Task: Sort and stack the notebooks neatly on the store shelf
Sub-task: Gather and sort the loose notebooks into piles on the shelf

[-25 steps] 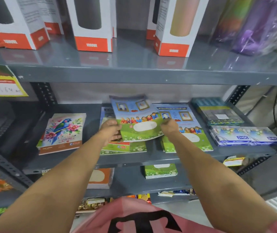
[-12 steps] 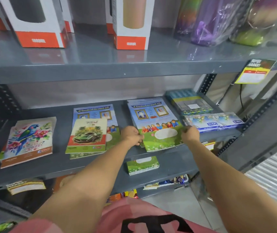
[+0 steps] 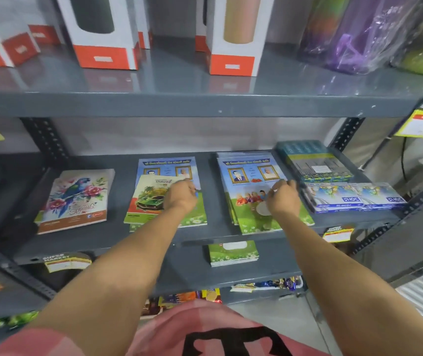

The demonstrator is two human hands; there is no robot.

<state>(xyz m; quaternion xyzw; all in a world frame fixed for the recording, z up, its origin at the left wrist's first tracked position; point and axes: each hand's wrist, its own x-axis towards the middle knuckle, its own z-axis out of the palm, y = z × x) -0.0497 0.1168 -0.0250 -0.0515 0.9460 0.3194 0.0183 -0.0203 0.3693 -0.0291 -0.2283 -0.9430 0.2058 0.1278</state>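
On the middle shelf (image 3: 118,242) lie three groups of notebooks. A parrot-cover notebook stack (image 3: 74,201) sits at the left. In the middle, a green travel notebook (image 3: 146,199) with a car on its cover lies on blue-and-green notebooks (image 3: 192,217). At the right is a stack of blue-and-green notebooks (image 3: 246,176). My left hand (image 3: 181,196) curls its fingers over the travel notebook's right edge. My right hand (image 3: 282,199) rests loosely curled on the right stack, with nothing lifted.
Packs of stationery (image 3: 313,160) and blue boxed packs (image 3: 354,199) fill the shelf's right end. The upper shelf holds white-and-orange bottle boxes (image 3: 233,37) and wrapped bottles (image 3: 364,34). A small green notebook (image 3: 233,253) lies on the lower shelf. Price tags (image 3: 337,233) hang off the shelf edges.
The blue-and-green notebook I held has been laid on the right stack. My left hand has moved left to the travel notebook. My right hand has shifted from the stack's edge onto its top.
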